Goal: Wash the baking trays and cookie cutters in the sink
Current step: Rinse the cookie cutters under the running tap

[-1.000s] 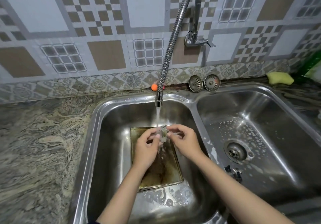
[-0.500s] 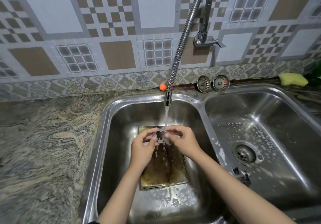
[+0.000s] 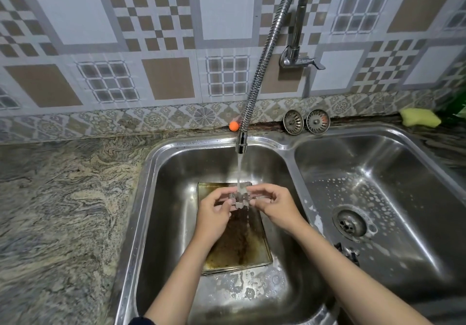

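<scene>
I have both hands over the left basin [image 3: 161, 198] of the double sink. My left hand [image 3: 214, 211] and right hand [image 3: 274, 206] each pinch one side of a small metal cookie cutter [image 3: 240, 198], fingers curled round its lobed rim, and I hold it right under the water stream [image 3: 238, 171] falling from the faucet nozzle [image 3: 241, 143]. The cutter sits above the far end of the stained baking tray [image 3: 237, 244], which lies flat on the basin floor; I cannot tell if more than one tray is stacked there.

On edges and room: the tray leaves open steel to its left, to its right and on the near side, where soapy water puddles. The divider between the basins [image 3: 297, 173] runs just right of my right wrist. The right basin [image 3: 403, 261] is open around its drain [image 3: 349, 223], with suds spotted across the floor and a small metal piece [image 3: 349, 251] near the divider. The marbled tabletop [image 3: 63, 211] stretches wide to the left.

Along the far edge stand two sink strainers [image 3: 306, 121], an orange ball [image 3: 233, 126] beside the hose, and a yellow sponge [image 3: 419, 117] at far right.

I can read no brand, label or writing anywhere.
</scene>
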The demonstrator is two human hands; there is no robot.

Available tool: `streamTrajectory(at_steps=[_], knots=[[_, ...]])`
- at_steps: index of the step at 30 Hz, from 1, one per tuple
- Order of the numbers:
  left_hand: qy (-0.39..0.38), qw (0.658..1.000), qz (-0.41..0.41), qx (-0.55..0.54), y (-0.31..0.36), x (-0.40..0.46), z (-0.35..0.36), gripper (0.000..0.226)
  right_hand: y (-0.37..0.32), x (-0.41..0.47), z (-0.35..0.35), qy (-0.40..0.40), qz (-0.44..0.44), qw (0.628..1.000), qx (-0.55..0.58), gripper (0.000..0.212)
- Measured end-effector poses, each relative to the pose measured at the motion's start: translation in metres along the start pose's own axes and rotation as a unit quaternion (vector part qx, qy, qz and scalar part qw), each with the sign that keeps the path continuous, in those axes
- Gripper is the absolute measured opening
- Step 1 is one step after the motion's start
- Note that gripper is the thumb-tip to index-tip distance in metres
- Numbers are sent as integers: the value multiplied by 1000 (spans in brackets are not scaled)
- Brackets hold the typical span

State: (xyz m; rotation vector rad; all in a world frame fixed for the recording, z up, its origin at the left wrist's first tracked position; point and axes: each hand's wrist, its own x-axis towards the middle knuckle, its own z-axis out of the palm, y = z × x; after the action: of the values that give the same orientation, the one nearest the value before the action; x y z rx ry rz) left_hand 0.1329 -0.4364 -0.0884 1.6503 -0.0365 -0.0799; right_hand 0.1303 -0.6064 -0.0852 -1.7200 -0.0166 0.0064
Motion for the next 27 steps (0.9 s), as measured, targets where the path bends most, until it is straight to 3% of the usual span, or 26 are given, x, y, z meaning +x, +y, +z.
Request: streamTrajectory(at_steps=[14,18,23,27], knots=[[70,997,-11,18,-11,-4,-28,32,-17,19,32,10,26,998,-52,21],[95,983,-77,136,-24,-8,-34,31,-29,14,17,37,-2,997,-71,19],[33,936,-239,256,-55,-5,-36,39,-41,0,-21,83,-28,995,-46,22],[22,914,-261,311,-64,-2,-29,39,-37,-20,-69,140,-22,989,-50,24]])
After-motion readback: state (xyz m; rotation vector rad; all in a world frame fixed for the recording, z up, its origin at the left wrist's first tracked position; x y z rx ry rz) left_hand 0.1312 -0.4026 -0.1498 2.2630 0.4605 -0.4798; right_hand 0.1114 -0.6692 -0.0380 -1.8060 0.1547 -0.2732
